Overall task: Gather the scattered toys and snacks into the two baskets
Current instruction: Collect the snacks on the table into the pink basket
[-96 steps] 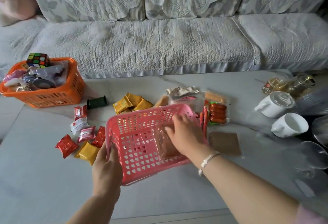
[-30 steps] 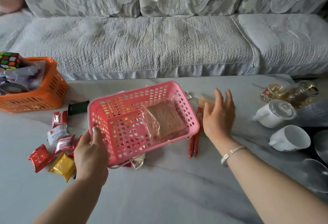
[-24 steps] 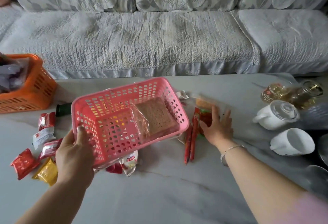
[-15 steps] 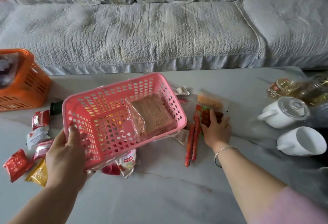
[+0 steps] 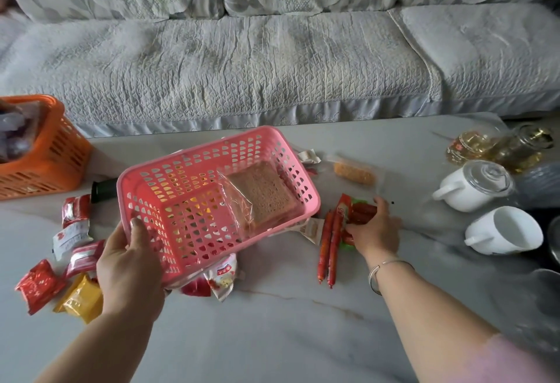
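Partly cut off at left, orange basket (image 5: 45, 158); contents blurred. Wrappers under the pink basket (image 5: 218, 200) mostly hidden. Grey marble table (image 5: 272, 337) before a pale quilted sofa (image 5: 242, 64); white cups (image 5: 503, 231) at right. Left hand (image 5: 130, 270) grips the pink basket's near rim, tilted above the table, wrapped bread slice (image 5: 260, 191) inside. Right hand (image 5: 375, 231) curls over a sausage pack (image 5: 360, 210); two loose sausage sticks (image 5: 328, 249) lie just beside.
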A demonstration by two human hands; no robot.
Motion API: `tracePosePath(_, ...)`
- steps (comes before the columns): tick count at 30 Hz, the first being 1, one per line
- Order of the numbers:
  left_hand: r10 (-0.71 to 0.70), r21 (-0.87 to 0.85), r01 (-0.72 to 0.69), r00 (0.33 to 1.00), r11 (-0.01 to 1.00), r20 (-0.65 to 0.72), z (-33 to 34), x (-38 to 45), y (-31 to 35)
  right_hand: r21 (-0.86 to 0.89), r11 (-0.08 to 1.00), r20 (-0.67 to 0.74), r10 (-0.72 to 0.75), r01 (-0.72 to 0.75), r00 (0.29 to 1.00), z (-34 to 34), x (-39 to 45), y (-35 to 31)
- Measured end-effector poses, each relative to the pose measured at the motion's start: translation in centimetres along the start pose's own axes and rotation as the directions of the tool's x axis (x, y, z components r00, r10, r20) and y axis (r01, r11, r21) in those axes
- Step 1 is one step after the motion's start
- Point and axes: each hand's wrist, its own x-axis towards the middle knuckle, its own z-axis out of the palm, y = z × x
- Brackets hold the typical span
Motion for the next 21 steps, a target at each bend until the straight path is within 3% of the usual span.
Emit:
tracePosePath(10,-0.036,-0.028,0.035,0.999,0.999,-0.028,0.8,-1.9,-0.6,-0.032,0.970,-0.200,-0.241,0.240,0.950,-3.5,-3.4,-0.5)
tracePosePath(15,-0.030,-0.014,0.029,0.999,0.999,-0.027,0.8,-2.7,-0.4,-0.007,0.955,-0.278,-0.286,0.296,0.917,-7.4,-5.1,-1.8)
tracePosePath(21,-0.038,-0.010,0.038,0.999,0.999,-0.012,0.4,-3.5,0.2,0.045,0.893,-0.386,-0.398,0.448,0.832,-12.3,-8.1,-4.9)
